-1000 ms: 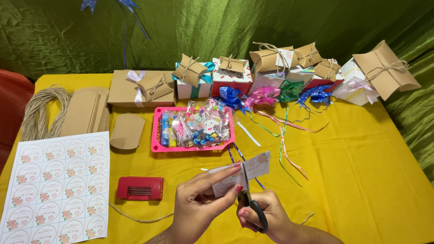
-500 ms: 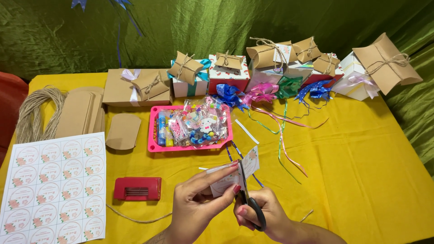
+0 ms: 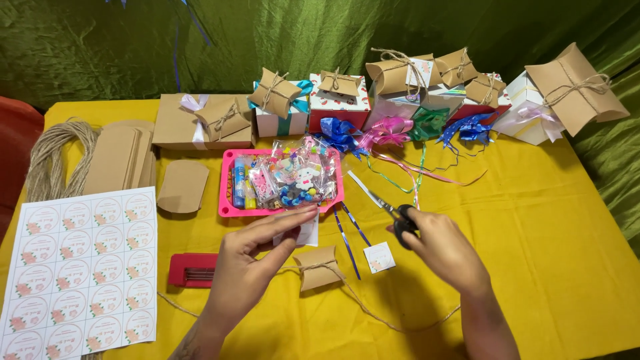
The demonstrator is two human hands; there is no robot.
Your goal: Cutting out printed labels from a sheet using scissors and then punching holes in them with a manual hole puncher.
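Nearest to us, our left hand (image 3: 250, 267) pinches a small white paper tag (image 3: 308, 233) between thumb and fingers, holding it just above the yellow worktop (image 3: 533, 267). Our right hand (image 3: 443, 250) is closed around the black handles of the scissors (image 3: 390, 212), whose blades point away and to the left, near the tag. Whether the blades stand apart or together is too small to tell.

Between the hands lies a small brown pillow box (image 3: 315, 267) tied with twine (image 3: 373, 310), whose loose end trails toward our right arm. That arm could snag the twine and drag the box. A cut square of paper (image 3: 379, 257) lies just beside the scissors and is light enough to be swept off by the wrist.

The blades point toward our left fingers, so a careless swing could nick them or tear the tag. Blue ribbon strips (image 3: 350, 237) lie under the path between the hands and could get caught by the tips.

Farther off, the pink tray (image 3: 227, 200) of wrapped trinkets sits just beyond the tag; a forward push could jolt it. The sticker sheet (image 3: 80, 267) and the red tool (image 3: 193, 270) lie to the left. The row of gift boxes (image 3: 400, 80) at the back stands well apart.
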